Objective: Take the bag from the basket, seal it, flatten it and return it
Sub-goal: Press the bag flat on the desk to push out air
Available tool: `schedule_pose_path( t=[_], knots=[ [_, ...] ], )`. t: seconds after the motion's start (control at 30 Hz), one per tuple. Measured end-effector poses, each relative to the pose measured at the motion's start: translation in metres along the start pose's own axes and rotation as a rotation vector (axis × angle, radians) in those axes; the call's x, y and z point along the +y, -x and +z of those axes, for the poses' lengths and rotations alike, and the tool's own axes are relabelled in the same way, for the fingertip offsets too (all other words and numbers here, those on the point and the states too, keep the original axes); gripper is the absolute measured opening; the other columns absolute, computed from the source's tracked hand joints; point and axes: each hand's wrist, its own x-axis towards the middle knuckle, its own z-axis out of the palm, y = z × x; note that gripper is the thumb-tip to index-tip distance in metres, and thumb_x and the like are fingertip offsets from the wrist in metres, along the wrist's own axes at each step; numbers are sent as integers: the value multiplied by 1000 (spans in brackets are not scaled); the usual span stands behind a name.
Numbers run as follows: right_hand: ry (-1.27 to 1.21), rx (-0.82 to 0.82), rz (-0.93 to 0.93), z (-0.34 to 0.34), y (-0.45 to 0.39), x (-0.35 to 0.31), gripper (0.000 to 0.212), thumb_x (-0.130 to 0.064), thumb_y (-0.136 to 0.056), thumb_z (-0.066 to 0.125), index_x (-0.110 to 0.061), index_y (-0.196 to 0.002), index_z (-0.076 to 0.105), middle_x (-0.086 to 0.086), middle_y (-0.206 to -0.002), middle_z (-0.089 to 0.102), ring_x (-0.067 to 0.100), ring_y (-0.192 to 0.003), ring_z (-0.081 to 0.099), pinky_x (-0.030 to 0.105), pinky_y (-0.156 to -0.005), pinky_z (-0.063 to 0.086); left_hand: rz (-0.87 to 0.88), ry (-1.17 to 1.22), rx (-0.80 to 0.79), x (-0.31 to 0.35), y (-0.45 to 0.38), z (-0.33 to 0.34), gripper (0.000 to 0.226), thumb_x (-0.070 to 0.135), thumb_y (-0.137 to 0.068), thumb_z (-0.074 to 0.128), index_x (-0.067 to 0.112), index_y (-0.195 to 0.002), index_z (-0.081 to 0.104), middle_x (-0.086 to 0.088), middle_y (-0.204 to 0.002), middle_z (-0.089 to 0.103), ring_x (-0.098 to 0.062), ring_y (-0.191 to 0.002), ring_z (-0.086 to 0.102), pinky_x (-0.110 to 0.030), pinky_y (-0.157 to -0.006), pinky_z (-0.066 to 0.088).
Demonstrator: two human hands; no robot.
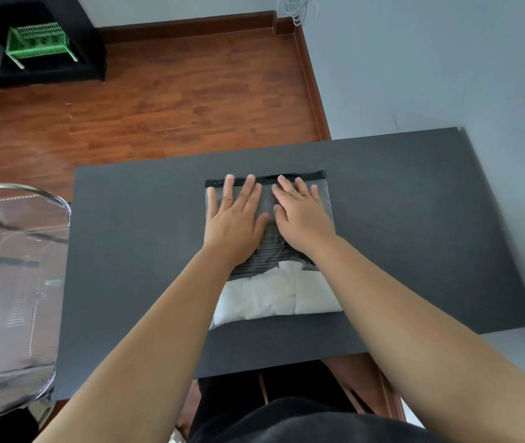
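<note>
Wire basket (15, 282) is waiting at the table's left; left hand (234, 219) and right hand (302, 215) are pressing, fingers spread flat, on the clear zip bag (274, 292) mid-table. Sweeping outward evenly should push trapped air out.

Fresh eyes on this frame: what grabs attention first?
Both hands pressed flat, side by side, on a clear zip bag in the middle of the dark table: left hand, right hand, fingers spread, near its black zipper strip. White folded material fills the bag's near end. A wire basket sits at the table's left edge.
</note>
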Motion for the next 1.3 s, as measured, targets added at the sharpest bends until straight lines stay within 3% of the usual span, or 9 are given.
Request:
schedule_pose_path(
  t=[0.3,0.63,0.83,1.0,1.13,1.3],
  knots=[
    [42,42,-22,14,-3,1,49,-19,-99,39,-14,-148,39,-1,-160,28,30,-149,15,45,-121,7,-2,7,-76,0,-2,12,61,53,-100,15,28,-154,3,11,-163,0,-25,-150,-1,-51,-117,-3],
    [310,15,-57,13,-12,-3,52,-27,-99,36,-9,-148,35,6,-160,28,37,-146,22,46,-117,-14,19,-96,-99,3,-8,4,57,46,-102,11,24,-154,8,7,-163,7,-29,-149,10,-49,-118,-3],
    [264,38,-56,9,-15,-2,45,-19,-98,38,-13,-142,45,3,-156,36,35,-144,29,46,-117,-12,59,-129,-139,1,-12,-2,55,41,-102,11,23,-154,8,6,-163,7,-31,-148,13,-54,-117,0],
    [167,69,-45,4,-7,3,47,-18,-94,40,-19,-141,44,-5,-151,45,25,-146,29,52,-118,-9,63,1,-99,-8,-6,-2,54,40,-102,19,25,-154,12,11,-162,11,-25,-149,12,-51,-118,1],
    [200,110,-17,5,-7,-5,39,-23,-96,40,-19,-132,55,-2,-153,42,27,-144,32,51,-112,-22,41,13,-31,-5,-4,-2,52,37,-103,25,20,-152,24,5,-161,19,-26,-148,17,-44,-119,3],
    [293,113,-39,8,-3,-5,39,-24,-96,43,-18,-133,55,1,-155,38,33,-148,19,42,-102,-38,58,84,-16,2,-2,1,51,29,-103,30,11,-151,27,-4,-162,17,-31,-149,6,-41,-119,1]
  ],
)
